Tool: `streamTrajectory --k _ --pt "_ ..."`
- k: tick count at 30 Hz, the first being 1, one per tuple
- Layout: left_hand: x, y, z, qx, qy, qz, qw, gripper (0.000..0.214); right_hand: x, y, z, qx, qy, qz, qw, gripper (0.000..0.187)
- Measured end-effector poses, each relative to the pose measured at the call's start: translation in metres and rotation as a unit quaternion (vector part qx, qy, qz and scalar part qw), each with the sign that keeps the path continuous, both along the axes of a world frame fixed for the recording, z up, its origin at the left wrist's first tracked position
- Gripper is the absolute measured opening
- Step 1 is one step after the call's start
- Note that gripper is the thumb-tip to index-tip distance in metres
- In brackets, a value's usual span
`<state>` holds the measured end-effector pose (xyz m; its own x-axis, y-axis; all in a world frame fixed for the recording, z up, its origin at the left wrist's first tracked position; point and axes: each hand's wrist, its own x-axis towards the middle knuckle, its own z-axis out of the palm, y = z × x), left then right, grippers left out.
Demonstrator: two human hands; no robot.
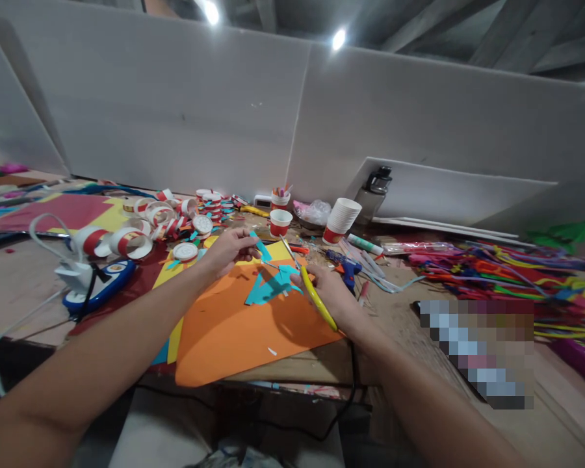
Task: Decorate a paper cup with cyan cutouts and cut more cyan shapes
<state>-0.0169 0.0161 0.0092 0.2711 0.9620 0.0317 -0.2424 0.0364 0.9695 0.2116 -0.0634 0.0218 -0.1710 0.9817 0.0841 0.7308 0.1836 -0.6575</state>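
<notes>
My left hand pinches a small piece of teal paper above the table. My right hand grips yellow-handled scissors, whose blades point up toward that teal piece. Below the hands lie teal paper offcuts on a large orange sheet, which rests over a yellow sheet.
Cut red-and-white paper cups and rings crowd the left. A stack of white cups, a blue glue gun and a glue stick sit behind. Coloured pipe cleaners cover the right. White partition boards wall the back.
</notes>
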Motion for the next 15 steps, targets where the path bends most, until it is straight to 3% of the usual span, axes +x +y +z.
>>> streamTrajectory --k 8,11,15 --pt "0.004 -0.004 0.004 -0.005 -0.018 -0.009 1.000 0.025 0.003 0.004 -0.008 0.009 0.143 -0.014 0.990 0.036" --pt "0.010 -0.010 0.004 0.001 -0.024 -0.033 0.999 0.025 -0.001 0.001 -0.008 0.026 0.193 0.001 0.981 0.044" --pt "0.019 -0.017 -0.001 0.013 -0.029 -0.083 0.996 0.025 -0.015 -0.005 -0.003 -0.003 0.298 0.018 0.954 0.046"
